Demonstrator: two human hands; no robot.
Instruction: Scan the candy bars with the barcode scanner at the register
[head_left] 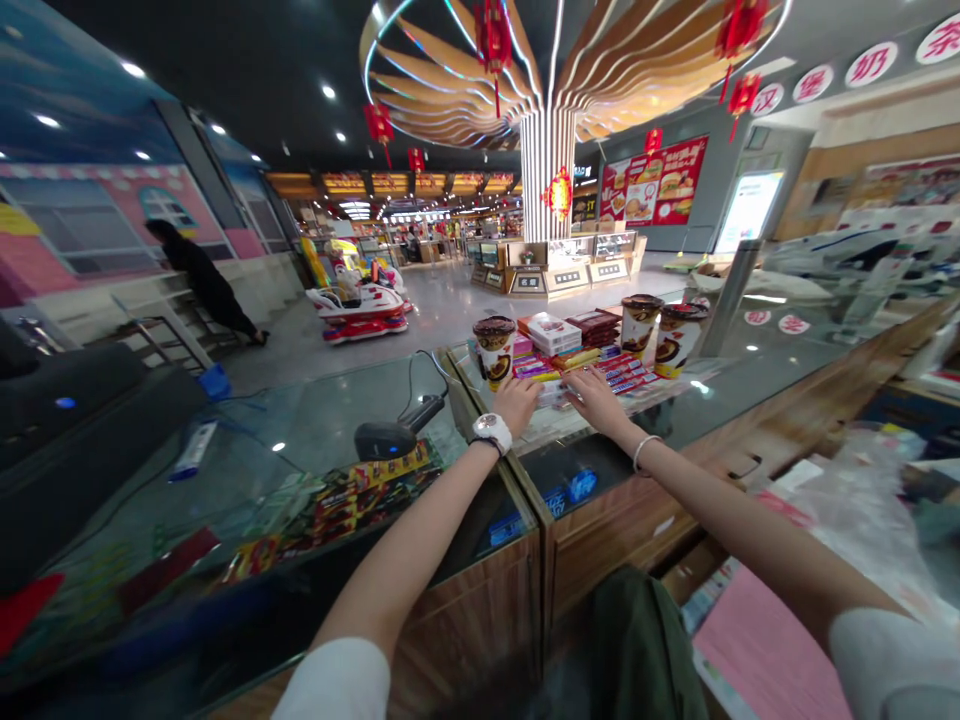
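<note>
Both my hands reach over the glass counter to a spread of packaged snacks. My left hand (517,402), below a white watch, rests by the near left edge of the spread, fingers extended near a yellow stick pack (544,377). My right hand (592,394) lies beside it with spread fingers, close to red and blue wrapped bars (627,374). A lidded cup (495,355) stands just beyond my left hand. Two more cups, one brown and yellow (679,342) and one behind it (640,325), stand at the right. White boxes (553,333) and dark red packs (596,328) sit at the back.
A black scanner (386,440) with a cable rests on the glass counter (322,400) at the left. A metal post (731,300) rises at the right. Plastic bags (862,500) and a pink sheet (772,645) lie lower right. A person in black (206,280) leans far left.
</note>
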